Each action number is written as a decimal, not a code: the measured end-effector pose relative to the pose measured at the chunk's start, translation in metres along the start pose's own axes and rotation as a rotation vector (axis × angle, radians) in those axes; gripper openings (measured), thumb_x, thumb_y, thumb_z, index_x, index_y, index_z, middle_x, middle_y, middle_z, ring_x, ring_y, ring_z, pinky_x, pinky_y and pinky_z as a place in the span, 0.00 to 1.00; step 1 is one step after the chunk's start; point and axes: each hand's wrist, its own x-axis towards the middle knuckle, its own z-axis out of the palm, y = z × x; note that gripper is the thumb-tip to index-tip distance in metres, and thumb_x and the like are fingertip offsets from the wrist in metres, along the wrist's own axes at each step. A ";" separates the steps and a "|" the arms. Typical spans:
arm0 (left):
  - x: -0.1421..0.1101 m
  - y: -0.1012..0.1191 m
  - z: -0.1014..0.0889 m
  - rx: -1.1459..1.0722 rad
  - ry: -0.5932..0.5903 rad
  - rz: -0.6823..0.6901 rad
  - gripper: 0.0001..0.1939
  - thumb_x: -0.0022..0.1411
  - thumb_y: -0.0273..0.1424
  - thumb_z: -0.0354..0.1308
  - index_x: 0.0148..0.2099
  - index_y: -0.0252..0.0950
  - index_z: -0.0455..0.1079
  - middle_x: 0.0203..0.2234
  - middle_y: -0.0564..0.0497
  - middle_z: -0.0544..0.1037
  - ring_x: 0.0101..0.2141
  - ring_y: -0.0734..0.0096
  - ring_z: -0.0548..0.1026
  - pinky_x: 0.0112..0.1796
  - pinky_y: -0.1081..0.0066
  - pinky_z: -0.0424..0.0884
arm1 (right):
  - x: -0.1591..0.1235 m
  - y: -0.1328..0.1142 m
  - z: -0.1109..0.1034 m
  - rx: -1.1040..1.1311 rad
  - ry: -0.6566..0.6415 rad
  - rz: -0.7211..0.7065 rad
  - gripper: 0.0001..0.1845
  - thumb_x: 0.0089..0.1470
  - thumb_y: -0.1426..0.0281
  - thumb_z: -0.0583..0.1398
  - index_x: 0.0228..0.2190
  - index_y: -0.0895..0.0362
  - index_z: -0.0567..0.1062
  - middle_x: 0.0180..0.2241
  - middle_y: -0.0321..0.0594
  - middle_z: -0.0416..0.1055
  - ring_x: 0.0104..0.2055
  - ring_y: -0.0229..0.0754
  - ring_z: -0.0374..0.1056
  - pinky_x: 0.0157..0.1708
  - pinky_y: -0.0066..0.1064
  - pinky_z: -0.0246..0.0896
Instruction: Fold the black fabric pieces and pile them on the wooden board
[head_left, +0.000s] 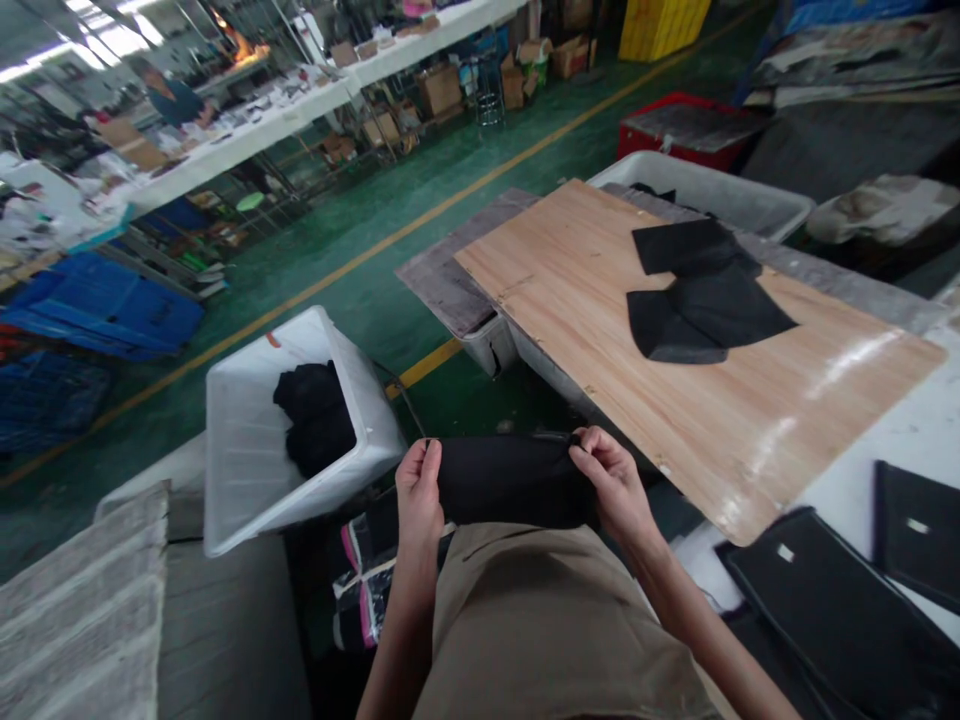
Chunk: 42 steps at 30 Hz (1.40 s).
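Observation:
A black piece of fabric (510, 480) is stretched between my two hands, in front of my waist. My left hand (421, 490) pinches its left upper corner, thumb on top. At the other upper corner my right hand (611, 475) grips the cloth between thumb and fingers. To the right, more black fabric pieces (705, 300) lie overlapped on a wooden board (570, 290). On the left, a white plastic bin (247, 450) stands tilted in view with crumpled black fabric (315, 420) inside.
Black panels with small white labels (817, 580) lie at the lower right. Plastic-wrapped bundles (367, 580) sit low by my left arm. Behind the board are a grey tub (765, 205) and a red bin (675, 130). A person (172, 95) is at a long white worktable (307, 110) across the green floor.

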 end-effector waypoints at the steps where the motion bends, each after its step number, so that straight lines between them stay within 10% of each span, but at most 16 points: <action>1: -0.002 0.001 -0.001 0.009 0.003 0.017 0.15 0.57 0.41 0.64 0.31 0.35 0.66 0.23 0.57 0.67 0.24 0.79 0.64 0.27 0.80 0.62 | 0.000 -0.001 0.000 -0.001 -0.007 -0.003 0.15 0.52 0.66 0.66 0.23 0.54 0.65 0.29 0.35 0.61 0.38 0.41 0.57 0.38 0.30 0.51; 32: -0.049 0.020 -0.034 0.224 0.089 0.272 0.16 0.61 0.44 0.59 0.32 0.36 0.69 0.24 0.55 0.67 0.27 0.76 0.65 0.30 0.78 0.64 | -0.034 -0.011 0.017 0.060 -0.098 -0.076 0.14 0.54 0.67 0.64 0.25 0.53 0.63 0.33 0.36 0.62 0.35 0.41 0.57 0.35 0.31 0.51; 38: -0.047 0.025 -0.032 0.616 0.127 0.571 0.18 0.60 0.39 0.61 0.50 0.37 0.71 0.44 0.44 0.74 0.47 0.60 0.72 0.50 0.63 0.67 | -0.035 -0.013 0.020 -0.134 -0.192 -0.195 0.14 0.56 0.66 0.62 0.24 0.53 0.63 0.31 0.37 0.62 0.36 0.42 0.59 0.37 0.32 0.53; 42: -0.060 0.037 -0.008 0.870 -0.197 0.730 0.16 0.61 0.33 0.60 0.51 0.40 0.72 0.49 0.42 0.74 0.53 0.56 0.70 0.56 0.57 0.62 | -0.037 -0.013 0.027 -0.289 -0.330 -0.272 0.13 0.57 0.69 0.61 0.25 0.53 0.64 0.31 0.37 0.64 0.37 0.43 0.61 0.38 0.33 0.54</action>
